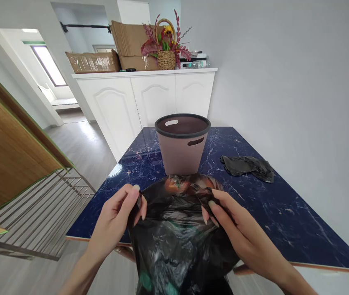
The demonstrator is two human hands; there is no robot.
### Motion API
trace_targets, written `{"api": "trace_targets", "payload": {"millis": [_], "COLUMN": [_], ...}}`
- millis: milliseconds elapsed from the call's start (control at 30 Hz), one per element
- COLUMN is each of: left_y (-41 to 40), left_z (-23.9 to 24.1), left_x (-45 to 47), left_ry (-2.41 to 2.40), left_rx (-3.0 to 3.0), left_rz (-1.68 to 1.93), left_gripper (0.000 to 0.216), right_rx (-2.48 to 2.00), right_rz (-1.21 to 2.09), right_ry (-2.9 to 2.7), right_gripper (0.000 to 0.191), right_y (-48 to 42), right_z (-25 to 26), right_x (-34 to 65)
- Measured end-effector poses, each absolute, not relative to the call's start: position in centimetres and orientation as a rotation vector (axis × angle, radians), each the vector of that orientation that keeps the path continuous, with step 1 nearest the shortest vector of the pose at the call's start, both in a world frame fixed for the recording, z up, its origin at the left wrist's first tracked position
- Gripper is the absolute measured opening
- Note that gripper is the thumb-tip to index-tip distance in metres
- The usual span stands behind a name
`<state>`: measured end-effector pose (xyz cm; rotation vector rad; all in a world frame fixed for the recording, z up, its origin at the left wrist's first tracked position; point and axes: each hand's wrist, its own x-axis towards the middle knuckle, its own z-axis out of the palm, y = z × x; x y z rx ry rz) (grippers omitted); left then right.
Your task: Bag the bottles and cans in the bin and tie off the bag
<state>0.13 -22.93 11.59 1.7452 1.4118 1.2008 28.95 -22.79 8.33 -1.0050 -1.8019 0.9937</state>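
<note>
A thin black plastic bag hangs between my hands at the near edge of the table, its film stretched and partly see-through. My left hand pinches the bag's left edge between thumb and fingers. On the other side, my right hand grips the right edge in the same way. Orange and green patches show through the film; whether they lie inside or behind it I cannot tell. Just beyond the bag stands an upright pinkish-brown trash bin with a dark rim and oval handle holes.
The blue marbled table bears another folded black plastic bag to the right. Behind it, a white cabinet holds cardboard boxes and a flower basket. A metal rack is at the left, and a wall borders the right.
</note>
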Motion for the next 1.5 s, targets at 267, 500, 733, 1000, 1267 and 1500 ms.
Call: {"api": "trace_targets", "payload": {"millis": [267,500,733,1000,1267,1500], "left_y": [-24.2,-25.2,-25.1,-25.2,-24.8,-23.7], "left_z": [16.0,17.0,17.4,17.9,10.5,8.3], "left_x": [2.5,4.5,5.2,6.2,4.7,4.8], "left_ry": [1.353,1.273,1.231,1.109,1.253,1.308], "left_rx": [2.169,2.685,2.812,2.882,2.247,2.131], "left_rz": [1.058,0.929,0.807,0.703,1.124,0.994], "left_gripper": [0.043,0.02,0.015,0.016,0.114,0.066], "right_rx": [-0.588,-0.856,-0.747,-0.605,-0.882,-0.83], "right_rz": [1.441,1.469,1.188,0.9,1.42,1.541], "right_ry": [-1.382,-1.445,-1.7,-1.994,-1.467,-1.615], "right_gripper": [0.023,0.042,0.046,0.063,0.059,0.066], "right_y": [-21.4,-20.3,-22.2,-22.5,-21.7,-21.3], "right_z": [10.6,10.7,10.5,9.8,10.1,11.1], "right_x": [26.2,23.9,23.0,22.3,22.6,24.6]}}
